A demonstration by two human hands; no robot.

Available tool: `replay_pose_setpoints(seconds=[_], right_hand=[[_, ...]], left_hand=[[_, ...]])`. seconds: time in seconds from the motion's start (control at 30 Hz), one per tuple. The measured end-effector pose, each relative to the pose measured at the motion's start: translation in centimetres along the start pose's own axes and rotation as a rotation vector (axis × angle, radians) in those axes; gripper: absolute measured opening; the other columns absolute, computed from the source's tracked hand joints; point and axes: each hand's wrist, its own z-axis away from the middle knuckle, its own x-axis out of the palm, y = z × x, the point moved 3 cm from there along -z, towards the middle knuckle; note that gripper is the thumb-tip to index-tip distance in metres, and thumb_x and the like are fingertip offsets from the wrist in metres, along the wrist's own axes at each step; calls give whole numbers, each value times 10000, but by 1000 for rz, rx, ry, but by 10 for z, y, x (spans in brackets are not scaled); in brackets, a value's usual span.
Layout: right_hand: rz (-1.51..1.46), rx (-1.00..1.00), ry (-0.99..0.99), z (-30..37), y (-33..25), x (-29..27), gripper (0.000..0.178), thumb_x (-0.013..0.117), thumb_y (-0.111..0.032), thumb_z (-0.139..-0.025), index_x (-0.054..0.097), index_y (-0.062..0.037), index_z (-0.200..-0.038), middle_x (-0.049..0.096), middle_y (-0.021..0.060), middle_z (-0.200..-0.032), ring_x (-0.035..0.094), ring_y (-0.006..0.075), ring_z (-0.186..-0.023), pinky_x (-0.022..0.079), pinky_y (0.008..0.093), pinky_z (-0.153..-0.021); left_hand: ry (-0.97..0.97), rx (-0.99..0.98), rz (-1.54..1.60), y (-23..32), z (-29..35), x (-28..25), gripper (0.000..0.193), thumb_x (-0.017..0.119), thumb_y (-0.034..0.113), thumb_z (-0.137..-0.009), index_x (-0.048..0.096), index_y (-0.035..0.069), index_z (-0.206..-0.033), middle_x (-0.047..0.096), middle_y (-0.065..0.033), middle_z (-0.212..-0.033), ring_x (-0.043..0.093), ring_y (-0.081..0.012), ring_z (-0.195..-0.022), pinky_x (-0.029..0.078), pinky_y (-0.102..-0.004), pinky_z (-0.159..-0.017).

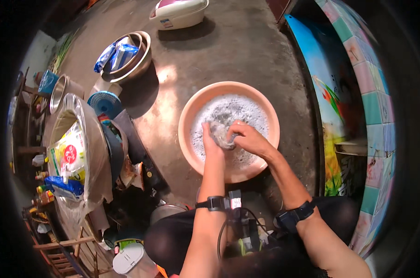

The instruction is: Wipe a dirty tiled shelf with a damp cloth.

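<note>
**Washing a cloth in the soapy basin**

A person sits low over a round pink basin (191, 121) on the concrete floor (228, 51). The basin is full of white, foamy water. Both hands are in it, close together near the middle.

The left hand (209, 139) is curled shut around one end of a small grey wet cloth (220, 135). The right hand (246, 137) is closed on the other end, with its fingers bent over the cloth. The cloth is bunched up between them, just above the suds (it is hard to tell how much of it is still under the foam).

This looks like the scrubbing step: the cloth is being rubbed between the two hands. The next move probably needs a firm grip from both sides and a push of one fist against the other, keeping the cloth over the basin so the water does not splash on the floor.

Further off on the floor, well apart from the basin, sit a stack of metal bowls (143, 58) holding blue packets, and a white and pink appliance (180, 13).
</note>
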Motion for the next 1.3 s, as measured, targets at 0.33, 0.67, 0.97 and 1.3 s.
replay_pose_setpoints(seconds=[0.33, 0.67, 0.97, 1.3], right_hand=[[201, 96, 467, 10, -3, 25, 441, 574, -390, -790, 456, -55, -1051, 440, 202, -1012, 483, 368, -940, 394, 414, -811], [-30, 210, 649, -7, 55, -15, 436, 469, -395, -853, 551, 28, -918, 585, 266, -795, 573, 402, -788, 426, 433, -709], [116, 260, 667, 11, 111, -7, 413, 534, -340, -827, 530, -45, -1116, 489, 242, -1126, 460, 310, -1090, 352, 380, -924], [-236, -21, 296, 5, -15, 67, 365, 527, -100, -712, 557, -92, -1076, 523, 152, -1082, 468, 268, -1072, 359, 345, -931]], left_hand=[[-42, 107, -235, -22, -35, -23, 322, 448, 361, -900, 505, 58, -992, 528, -63, -886, 524, -203, -769, 451, -328, -681], [132, 313, -554, -36, -3, 27, 273, 457, 329, -898, 532, 76, -826, 533, -55, -775, 501, -145, -726, 432, -278, -650], [215, 404, -560, -14, -35, -54, 340, 405, 370, -891, 547, 92, -1025, 578, -66, -991, 564, -217, -826, 426, -407, -667], [-181, -110, -210, 36, -59, -105, 440, 341, 489, -893, 502, 92, -994, 559, -122, -884, 547, -266, -767, 482, -377, -689]])
